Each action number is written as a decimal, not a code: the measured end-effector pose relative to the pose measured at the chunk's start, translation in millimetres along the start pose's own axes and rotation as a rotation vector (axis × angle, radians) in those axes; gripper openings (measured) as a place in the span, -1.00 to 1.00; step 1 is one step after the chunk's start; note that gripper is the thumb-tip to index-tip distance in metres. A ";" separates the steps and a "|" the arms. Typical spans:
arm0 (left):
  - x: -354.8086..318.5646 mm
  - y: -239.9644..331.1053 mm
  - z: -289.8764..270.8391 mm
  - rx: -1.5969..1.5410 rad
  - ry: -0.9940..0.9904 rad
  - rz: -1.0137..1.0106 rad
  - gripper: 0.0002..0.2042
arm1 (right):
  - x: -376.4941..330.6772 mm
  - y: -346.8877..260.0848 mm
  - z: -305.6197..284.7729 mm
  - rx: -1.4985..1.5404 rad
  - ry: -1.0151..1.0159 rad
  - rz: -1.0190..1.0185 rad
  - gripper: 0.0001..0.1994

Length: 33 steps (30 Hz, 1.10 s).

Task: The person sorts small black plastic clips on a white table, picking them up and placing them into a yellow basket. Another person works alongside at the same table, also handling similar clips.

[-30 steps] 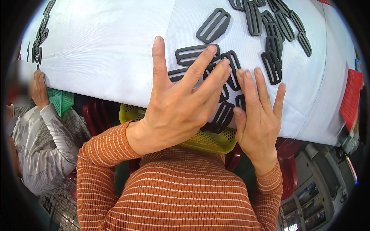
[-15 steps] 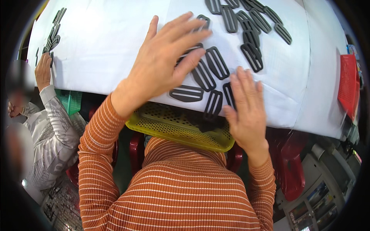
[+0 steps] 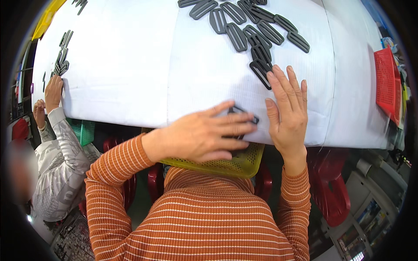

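Observation:
Black slide buckles (image 3: pixel 235 36) made of flat oblong frames lie in a loose cluster on the white-covered table (image 3: pixel 209 74). My left hand (image 3: pixel 202 132), fingers stretched out and slightly blurred, is over the near table edge. A black buckle (image 3: pixel 256 119) shows from under its fingers; how many more it covers I cannot tell. Just below, the yellow perforated basket (image 3: pixel 254 163) rests at my lap, its inside mostly hidden by that hand. My right hand (image 3: pixel 288 113) lies open on the table, fingertips beside the nearest buckle (image 3: pixel 261 75) of the cluster.
To the left a person in a grey patterned sleeve (image 3: pixel 65 130) handles more black buckles (image 3: pixel 61 61), with a green basket (image 3: pixel 85 130) nearby. At the right table edge stands a red basket (image 3: pixel 387 85). A dark red plastic chair (image 3: pixel 331 187) is below the table.
My left hand has swept toward me to the table edge, and the nearer buckles have left their spots. My right hand stays open near the cluster. The view has shifted slightly.

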<state>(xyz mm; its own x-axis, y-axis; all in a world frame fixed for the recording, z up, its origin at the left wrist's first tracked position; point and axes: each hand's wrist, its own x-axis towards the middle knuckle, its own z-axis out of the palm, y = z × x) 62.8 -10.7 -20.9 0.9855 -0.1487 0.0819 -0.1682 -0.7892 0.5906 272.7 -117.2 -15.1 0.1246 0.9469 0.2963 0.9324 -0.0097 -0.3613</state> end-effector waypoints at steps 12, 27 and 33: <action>23.1 -88.7 -47.1 0.481 0.422 -0.353 -0.48 | 18.6 -18.2 3.0 0.065 -0.118 -0.017 -0.56; 42.0 -92.1 -61.9 0.498 0.478 -0.295 -0.44 | 21.4 -16.7 8.3 0.021 -0.283 -0.074 -0.50; 36.1 -86.3 -42.6 0.411 0.322 -0.231 -0.50 | 36.8 3.9 -0.7 0.058 -0.111 -0.056 -0.58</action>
<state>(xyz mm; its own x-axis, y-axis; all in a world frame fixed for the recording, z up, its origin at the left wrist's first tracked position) 113.8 77.3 -34.7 0.9442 0.1937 0.2663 0.1209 -0.9561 0.2668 281.2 -82.6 -5.0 0.0318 0.9752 0.2191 0.9154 0.0596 -0.3982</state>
